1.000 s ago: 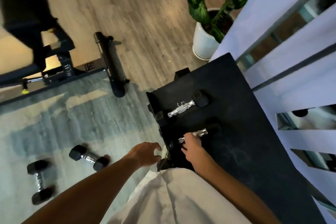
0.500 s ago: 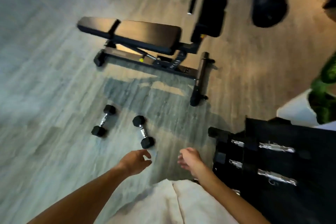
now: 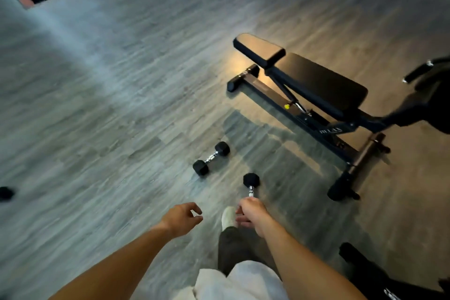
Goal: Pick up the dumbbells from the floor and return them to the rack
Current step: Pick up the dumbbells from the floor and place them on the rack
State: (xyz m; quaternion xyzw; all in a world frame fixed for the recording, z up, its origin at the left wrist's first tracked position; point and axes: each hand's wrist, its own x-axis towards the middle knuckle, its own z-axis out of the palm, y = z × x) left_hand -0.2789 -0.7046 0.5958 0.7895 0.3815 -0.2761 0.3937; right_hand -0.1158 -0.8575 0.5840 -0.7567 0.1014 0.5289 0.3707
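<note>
Dumbbells lie on the grey wood-grain floor (image 3: 102, 109), two of them, in the head view, which is the only one. The farther dumbbell (image 3: 211, 158) rests flat and slantwise, black hex heads at both ends, chrome handle between, with nobody touching it. The nearer dumbbell (image 3: 251, 185) points away from the person: its far black head and a short stretch of chrome show, and the near end is hidden behind the right hand (image 3: 252, 212). That hand hangs in front of the handle with fingers curled downward; I cannot tell from here whether it actually grips the bar or merely overlaps it in the view. The left hand (image 3: 181, 218) hovers beside it over the floor, fingers loosely bent with thumb and forefinger near each other, holding nothing.

A pale shoe (image 3: 228, 217) and a dark trouser leg show between the two forearms. To the right stands a black weight bench (image 3: 314, 85), its padded top tilted, its frame and crossbar feet on the floor, well apart from the farther dumbbell. At the lower right corner sits a dark piece of equipment (image 3: 379, 277), blurred, possibly the rack. A small black object (image 3: 6, 193) lies at the left edge.
</note>
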